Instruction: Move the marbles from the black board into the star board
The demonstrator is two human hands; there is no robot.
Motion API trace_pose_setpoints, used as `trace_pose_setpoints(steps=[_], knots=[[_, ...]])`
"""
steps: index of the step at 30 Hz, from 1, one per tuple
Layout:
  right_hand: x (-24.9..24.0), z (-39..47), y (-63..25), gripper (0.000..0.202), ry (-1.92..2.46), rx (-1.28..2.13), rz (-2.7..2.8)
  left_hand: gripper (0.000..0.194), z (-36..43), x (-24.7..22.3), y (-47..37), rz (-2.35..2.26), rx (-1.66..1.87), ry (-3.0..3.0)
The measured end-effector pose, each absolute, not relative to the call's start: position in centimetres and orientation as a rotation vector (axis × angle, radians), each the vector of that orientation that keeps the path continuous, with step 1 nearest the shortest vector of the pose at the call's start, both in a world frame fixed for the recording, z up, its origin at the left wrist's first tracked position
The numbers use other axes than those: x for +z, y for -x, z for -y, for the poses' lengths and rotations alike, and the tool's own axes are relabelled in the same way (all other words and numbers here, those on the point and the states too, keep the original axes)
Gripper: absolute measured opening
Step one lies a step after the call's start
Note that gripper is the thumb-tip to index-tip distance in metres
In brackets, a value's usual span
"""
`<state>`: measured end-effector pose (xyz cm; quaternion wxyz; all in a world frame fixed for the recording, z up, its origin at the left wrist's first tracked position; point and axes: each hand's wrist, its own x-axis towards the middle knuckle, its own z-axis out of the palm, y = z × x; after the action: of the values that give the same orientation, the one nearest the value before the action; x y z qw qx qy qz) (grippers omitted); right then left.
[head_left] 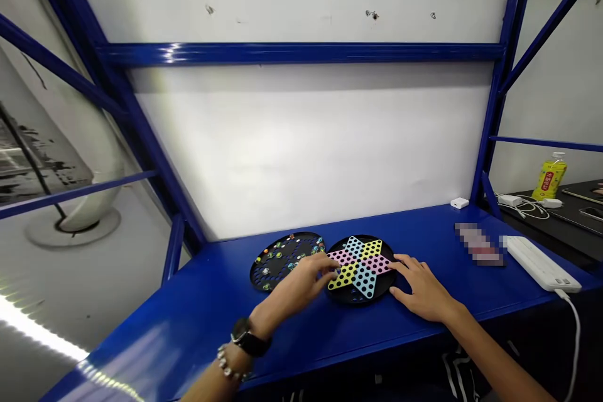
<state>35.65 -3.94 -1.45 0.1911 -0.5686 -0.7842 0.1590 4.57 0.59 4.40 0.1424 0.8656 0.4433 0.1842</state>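
Observation:
A Chinese checkers board [359, 267], a star in pink, yellow and blue full of dark holes, lies in a round black tray [340, 299]. Over the left side of the star is my left hand [311, 276], thumb and fingers bent towards each other in a pinch. What is between those fingertips, if anything, is too small to tell. My right hand [421, 289] rests at the tray's right edge with fingers spread, the fingertips touching the rim and the star's right point. Left of the star, partly behind my left hand, sits a second round black tray [273, 262] with several coloured marbles [266, 271].
On the blue tabletop [198, 301], to the right, are a blurred-out flat object [479, 245], a white power strip [541, 264] with a cable and a small white adapter [459, 203]. Blue frame bars surround the table. A yellow bottle [549, 177] stands on a dark table beyond.

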Motion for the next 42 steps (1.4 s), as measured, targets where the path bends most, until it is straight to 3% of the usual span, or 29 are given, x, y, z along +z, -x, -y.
trace_pose_setpoints(steps=[6,21,29,35,42], knots=[[-1.7,3.9,-35.6,0.052,1.571,0.445,2.201,0.022,1.1,4.1,-7.1,-1.152,0.305,-2.549],[-0.7,4.3,-35.3,0.053,1.569,0.563,2.141,0.017,2.9,2.6,-5.2,-1.288,0.419,-2.508],[-0.8,4.4,-35.4,0.05,1.554,0.593,2.123,0.025,3.8,1.1,-6.3,-1.309,0.426,-2.744],[-0.7,4.3,-35.4,0.049,1.516,0.587,2.184,0.03,3.4,1.9,-6.4,-1.352,0.407,-2.506],[-0.7,4.2,-35.5,0.05,1.533,0.596,2.185,0.023,2.5,2.6,-7.2,-1.369,0.478,-2.381]])
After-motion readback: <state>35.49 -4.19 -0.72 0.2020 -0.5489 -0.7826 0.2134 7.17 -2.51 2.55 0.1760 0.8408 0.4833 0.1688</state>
